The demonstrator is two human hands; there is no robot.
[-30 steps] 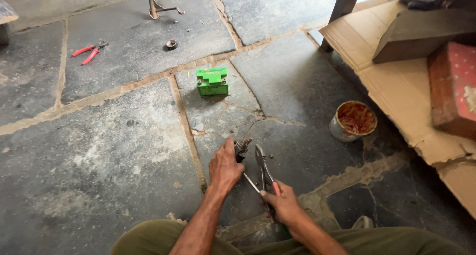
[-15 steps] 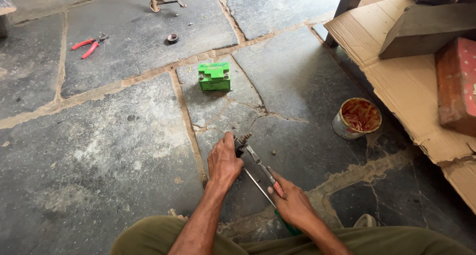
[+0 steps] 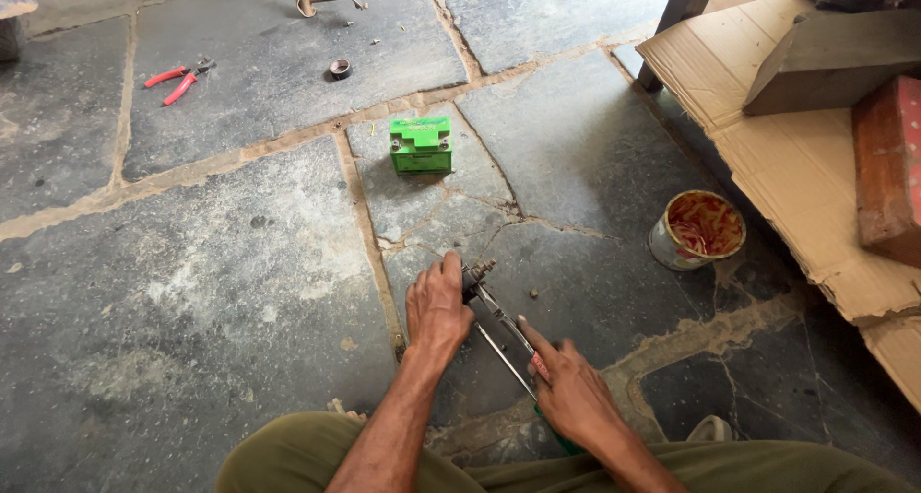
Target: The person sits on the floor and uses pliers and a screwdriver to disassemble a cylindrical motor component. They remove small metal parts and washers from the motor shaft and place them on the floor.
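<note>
The left hand point(image 3: 437, 306) was curled down over a small dark metal part point(image 3: 476, 274) on the stone floor point(image 3: 192, 282), fingers closed around it and pinning it in place; only the part's ribbed tip showed past the knuckles. The right hand point(image 3: 574, 392) was wrapped around the handles of a pair of long pliers point(image 3: 507, 335), index finger laid along the upper arm, squeezing the handles nearly together. The jaws of the pliers met the metal part just beside the left fingers, though the exact bite was hidden by the hand.

Judging from that arrangement, the step in hand was gripping or working the part with the pliers while the other hand steadied it. The next move would likely call for firm pressure on the handles and a steady hold on the part, so the jaws would not slip off its tip.

Both forearms reached out over olive-green trousers point(image 3: 288, 455). Further out, straight ahead, a small green battery point(image 3: 420, 145) sat upright on the stone. A round tin with red-streaked contents point(image 3: 697, 229) stood to the right, near the edge of flattened cardboard point(image 3: 767, 148) bearing a wooden block point(image 3: 835, 61) and a reddish box point(image 3: 887, 167). Well away at the far left lay red-handled pliers point(image 3: 177, 76), with a small dark ring point(image 3: 340, 68) beyond the battery.
</note>
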